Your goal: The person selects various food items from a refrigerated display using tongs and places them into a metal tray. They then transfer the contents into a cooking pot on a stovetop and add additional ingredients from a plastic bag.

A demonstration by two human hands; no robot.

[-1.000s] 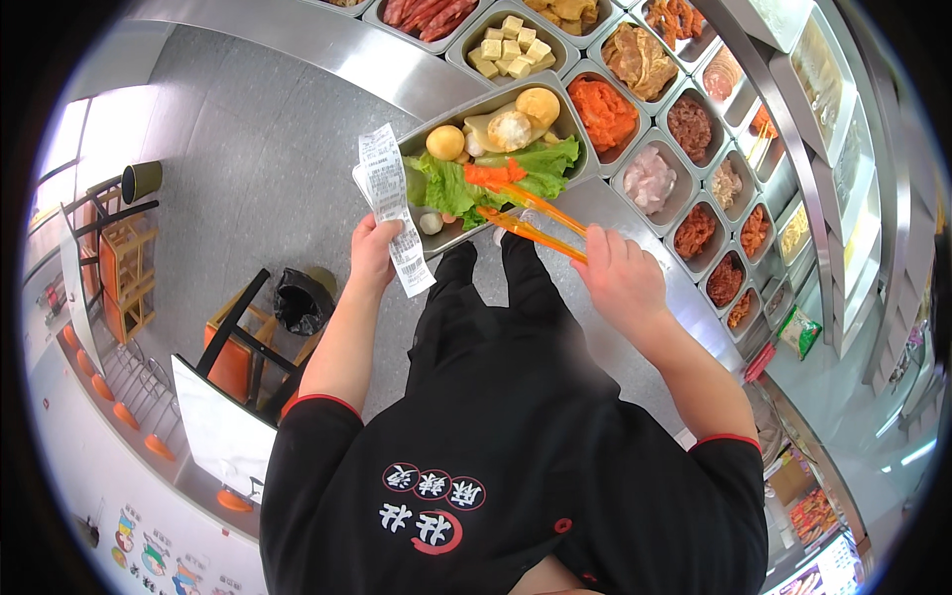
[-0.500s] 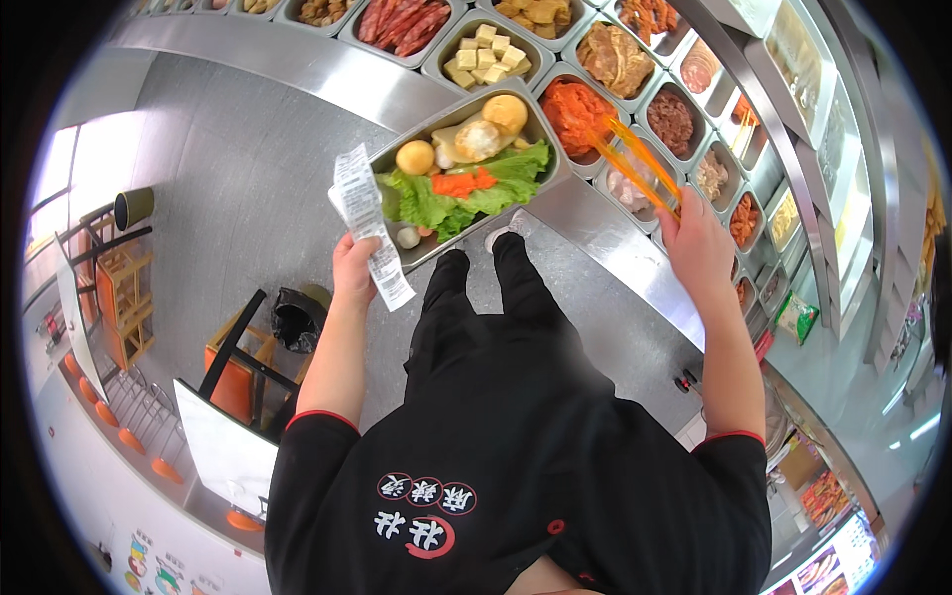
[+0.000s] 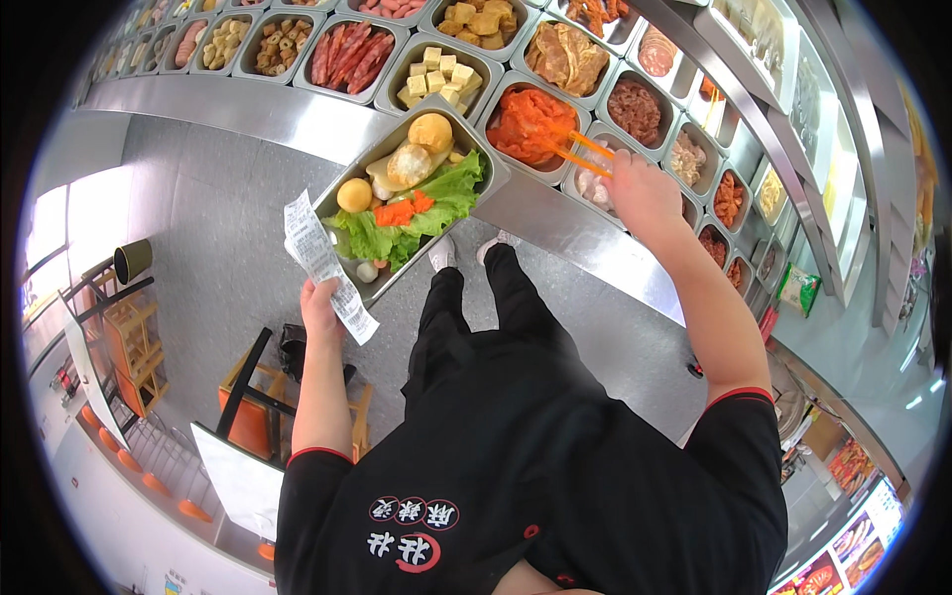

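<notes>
My left hand (image 3: 320, 306) is closed on the near left corner of a metal tray (image 3: 300, 319) and on printed paper receipts (image 3: 324, 260). In the tray lie green lettuce (image 3: 443, 206), round yellowish balls (image 3: 430, 132), a pale dumpling-like piece and some orange-red pieces (image 3: 403, 208). The tray's far end overlaps the counter's front edge. My right hand (image 3: 647, 193) is closed round a pair of orange chopsticks (image 3: 592, 141). Their tips reach into a metal pan of red marinated meat slices (image 3: 533, 123), apparently touching the meat. My fingers hide the chopsticks' rear ends.
Metal food pans fill the counter, among them tofu cubes (image 3: 436, 75), red sausages (image 3: 352, 57), pale slices (image 3: 594, 183) and dark minced-looking meat (image 3: 635, 109). Curved metal shelving (image 3: 793, 159) rises at the right. Chairs (image 3: 248, 407) and a white table (image 3: 233, 481) stand at the left.
My right hand and the chopsticks have moved forward and left, their tips now deeper over the red meat. In the picture the tray and counter have shifted left; the view also moved.
</notes>
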